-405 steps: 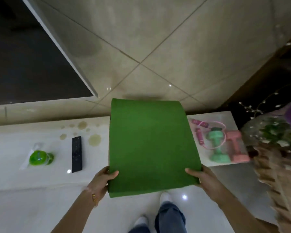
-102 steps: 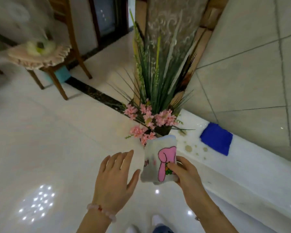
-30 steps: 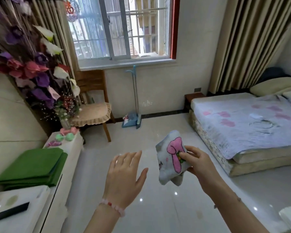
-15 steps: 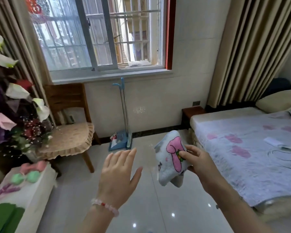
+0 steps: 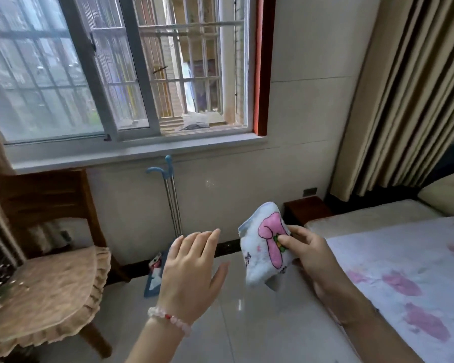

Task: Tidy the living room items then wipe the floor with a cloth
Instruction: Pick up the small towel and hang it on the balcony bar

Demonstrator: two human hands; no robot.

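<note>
Timber fills the far left, where we see a brown wooden chair (image 5: 47, 203) with a beige frilled seat cushion (image 5: 45, 289) standing on the glossy pale tiled floor (image 5: 260, 326). Above it we see a wide grey-framed window (image 5: 121, 74) with metal bars outside and a red strip down its right edge. Under the sill, a pair of thin metal poles (image 5: 174, 205) with light-blue plastic tops leans against the cream wall, and a blue plastic dustpan (image 5: 152, 282) sits at their foot. In front of these we find the left hand (image 5: 192, 273), back towards us, fingers straight and close together, thumb spread, holding nothing; a pink bead bracelet (image 5: 168, 319) circles its wrist. Just beside it, not touching, hangs the small white terry cloth (image 5: 262, 260) printed with a pink rabbit, held in the air above the floor between the left hand and the bed. The right hand (image 5: 312, 255) pinches it, thumb pressed on the pink print and fingers curled round behind. Behind that hand we see a low dark wooden bedside table (image 5: 307, 209) against the wall. Further right lies a bed (image 5: 417, 271) under a white sheet with pink blotches, a cream pillow (image 5: 448, 192) at its head, and a tan striped curtain (image 5: 409, 87) hangs above.
</note>
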